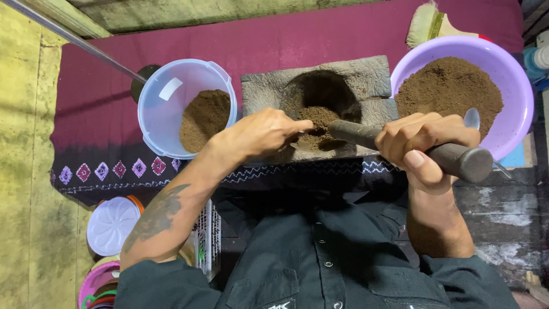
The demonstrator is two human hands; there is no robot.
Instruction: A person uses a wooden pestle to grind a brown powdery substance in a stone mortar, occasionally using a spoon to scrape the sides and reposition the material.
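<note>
A maroon patterned cloth (297, 34) covers the work surface, and on it sits a grey stone mortar (366, 77) whose hollow holds a mound of brown powder (319, 117). To its right stands a purple bowl (517, 86) heaped with the same brown powder, a spoon handle resting against its near edge; to its left a clear plastic tub (166, 114) holds a smaller amount. The right hand (426, 146) is clenched around a dark heavy pestle (400, 143), its tip lying at the rim of the hollow. The left hand (257, 134) is closed on what seems to be a small spoon or scraper at the edge of the powder, though the fingers hide most of it. The work looks to be mid-way, between pounding and scooping. The next move likely calls for lifting the pestle clear, or steadying it, so the left hand can gather powder without spilling over the stone's low front lip.
</note>
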